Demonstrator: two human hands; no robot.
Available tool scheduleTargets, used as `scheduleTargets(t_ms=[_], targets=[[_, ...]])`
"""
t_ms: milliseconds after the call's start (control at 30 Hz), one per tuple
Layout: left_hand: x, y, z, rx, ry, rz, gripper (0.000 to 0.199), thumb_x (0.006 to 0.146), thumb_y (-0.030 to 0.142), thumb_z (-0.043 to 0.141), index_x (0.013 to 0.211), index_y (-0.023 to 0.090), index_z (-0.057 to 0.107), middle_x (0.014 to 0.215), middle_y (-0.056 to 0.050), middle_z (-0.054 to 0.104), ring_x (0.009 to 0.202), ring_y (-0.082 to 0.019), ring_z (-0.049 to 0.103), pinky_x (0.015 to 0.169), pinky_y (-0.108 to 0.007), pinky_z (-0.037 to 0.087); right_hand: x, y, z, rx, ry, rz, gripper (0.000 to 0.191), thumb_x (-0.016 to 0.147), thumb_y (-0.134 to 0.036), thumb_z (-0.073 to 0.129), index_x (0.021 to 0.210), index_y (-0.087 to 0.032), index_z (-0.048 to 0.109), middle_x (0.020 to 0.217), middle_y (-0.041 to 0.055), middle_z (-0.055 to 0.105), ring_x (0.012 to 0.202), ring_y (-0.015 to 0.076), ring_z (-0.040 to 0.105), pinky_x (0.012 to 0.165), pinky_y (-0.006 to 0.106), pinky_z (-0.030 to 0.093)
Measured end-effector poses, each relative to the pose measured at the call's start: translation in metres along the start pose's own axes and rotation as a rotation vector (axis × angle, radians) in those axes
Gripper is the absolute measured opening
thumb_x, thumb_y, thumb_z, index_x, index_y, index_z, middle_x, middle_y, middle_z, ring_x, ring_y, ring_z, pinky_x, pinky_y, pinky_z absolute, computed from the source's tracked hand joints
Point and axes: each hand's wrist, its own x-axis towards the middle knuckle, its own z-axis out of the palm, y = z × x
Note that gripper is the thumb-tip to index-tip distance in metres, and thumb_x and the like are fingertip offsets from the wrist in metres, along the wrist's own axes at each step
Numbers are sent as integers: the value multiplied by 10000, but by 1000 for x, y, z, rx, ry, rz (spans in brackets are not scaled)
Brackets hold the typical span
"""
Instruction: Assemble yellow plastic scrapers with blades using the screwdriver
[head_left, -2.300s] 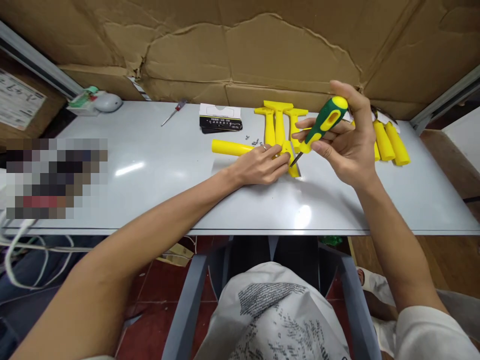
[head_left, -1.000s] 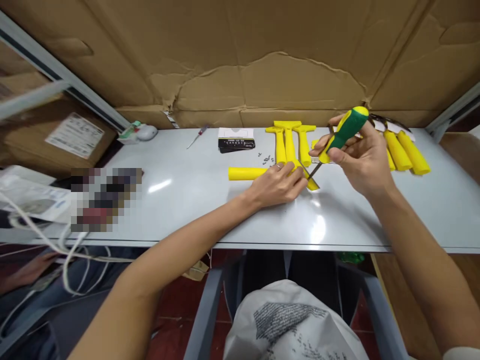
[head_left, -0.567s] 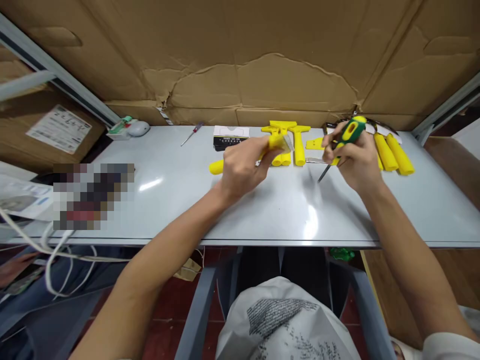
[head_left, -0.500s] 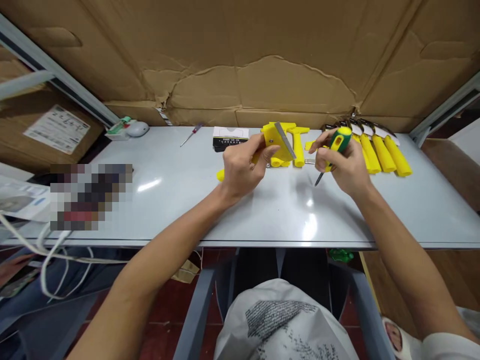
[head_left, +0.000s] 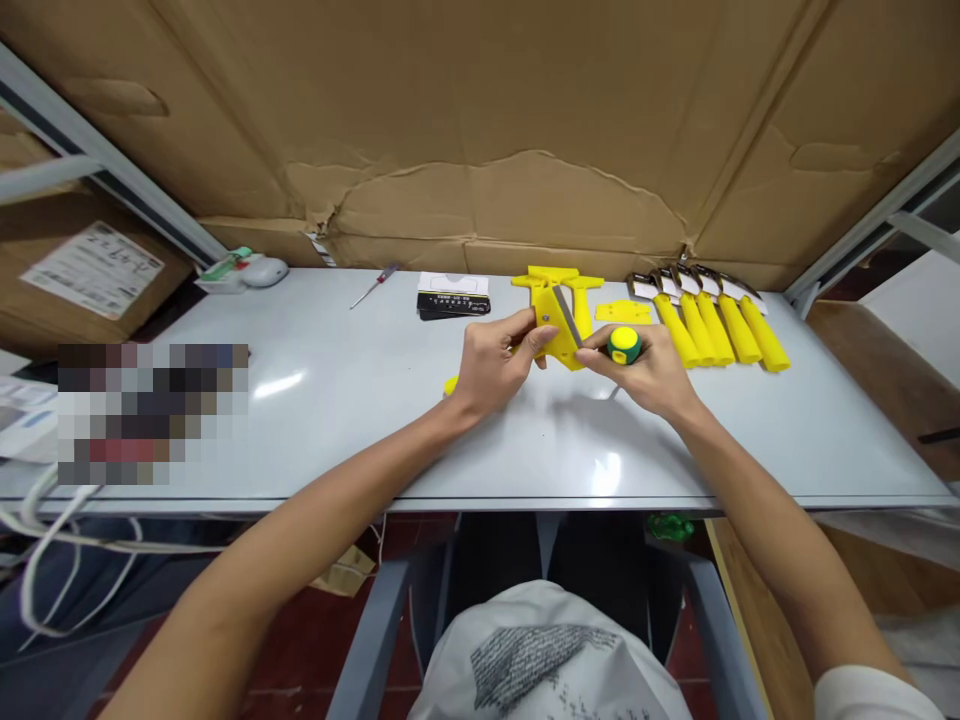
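My left hand (head_left: 495,362) is closed on a yellow scraper (head_left: 556,330), raised over the table with its grey metal blade strip slanting along the right side. A small screw shows on the scraper's face. In my right hand (head_left: 656,375) is a screwdriver (head_left: 624,345) with a green and yellow handle, its butt toward me. The right fingertips touch the scraper's blade side at its lower end. Behind my hands lie yellow T-shaped handles (head_left: 583,300), partly covered by the held scraper. A flat yellow plate (head_left: 622,312) lies just beyond the right hand.
Several yellow-handled scrapers (head_left: 705,330) with dark, shiny heads lie in a row at the right. Blade boxes (head_left: 454,300), a thin screwdriver (head_left: 375,287) and a mouse (head_left: 265,271) sit toward the back left. Cardboard (head_left: 480,120) walls the table's far side. White cables hang at the left.
My right hand has moved left and down to meet the scraper, and the screwdriver has tipped handle-end toward me. My left hand has lowered slightly with the scraper. The camera view has shifted a little.
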Motion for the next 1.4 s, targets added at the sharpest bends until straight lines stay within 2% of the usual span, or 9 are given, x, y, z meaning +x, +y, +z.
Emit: scheduleTargets(t_ms=[100, 333, 500, 667, 867, 967, 1100, 1233, 1400], targets=[[0, 2, 3, 6, 1, -46, 580, 1164, 661, 753, 799, 211, 732, 627, 9, 696, 517, -111, 608, 510, -275, 437, 1, 1, 2, -3, 32, -11, 514, 830, -674, 1006, 817, -177, 877, 849, 81, 828, 793, 210, 683, 746, 339, 528], [8, 0, -5, -42, -118, -239, 586, 920, 766, 977, 923, 197, 838, 802, -31, 785, 614, -135, 633, 553, -271, 482, 5, 0, 2, -82, 20, -1, 499, 901, -671, 894, 814, -190, 796, 831, 63, 793, 779, 196, 648, 751, 349, 498], [19, -8, -20, -84, -128, -311, 531, 951, 704, 957, 858, 201, 811, 711, -16, 716, 550, -115, 575, 511, -265, 443, 2, 9, -21, -499, -203, 44, 384, 964, -400, 758, 1284, -189, 757, 1047, 78, 813, 897, 248, 698, 843, 367, 498], [31, -33, -45, -70, 28, -372, 424, 935, 599, 971, 853, 215, 811, 717, -24, 706, 540, -117, 572, 469, -260, 439, 2, 19, -34, -870, -365, 46, 477, 1022, -215, 693, 1490, -222, 785, 1326, 167, 778, 1186, 374, 760, 983, 446, 550], [41, -61, -66, -25, 176, -479, 253, 980, 392, 954, 856, 217, 819, 717, -25, 737, 499, -108, 553, 444, -247, 437, 5, 26, -50, -913, -385, 70, 486, 997, -199, 828, 1481, -228, 850, 1315, 165, 807, 1189, 393, 781, 974, 471, 602], [44, -65, -68, -18, 213, -517, 204, 1005, 293, 923, 855, 203, 818, 666, -12, 701, 481, -101, 540, 446, -239, 427, 6, 34, -53, -865, -312, -30, 464, 990, -285, 892, 1449, -214, 875, 1289, 165, 802, 1166, 383, 767, 1008, 501, 607], [45, -71, -69, -33, 253, -538, 281, 989, 308, 960, 825, 204, 756, 737, -21, 735, 503, -97, 567, 454, -235, 439, 19, 28, -17, -823, -125, -365, 297, 1156, -282, 656, 1280, -167, 899, 1213, 180, 821, 1164, 343, 717, 1047, 491, 565], [44, -79, -70, -57, 251, -529, 372, 927, 420, 1012, 812, 205, 730, 697, -11, 699, 502, -101, 555, 443, -235, 419, 47, 6, 58, -1136, -508, -514, 429, 1130, -42, 493, 1325, -107, 870, 1344, 221, 837, 1250, 346, 669, 1012, 467, 476], [42, -84, -70, -73, 232, -508, 495, 766, 559, 1071, 776, 199, 730, 632, -7, 666, 477, -101, 528, 427, -231, 390, 70, -4, 119, -1158, -592, -566, 417, 1105, -20, 515, 1098, -115, 920, 1109, 226, 871, 1112, 335, 681, 1010, 486, 436]])
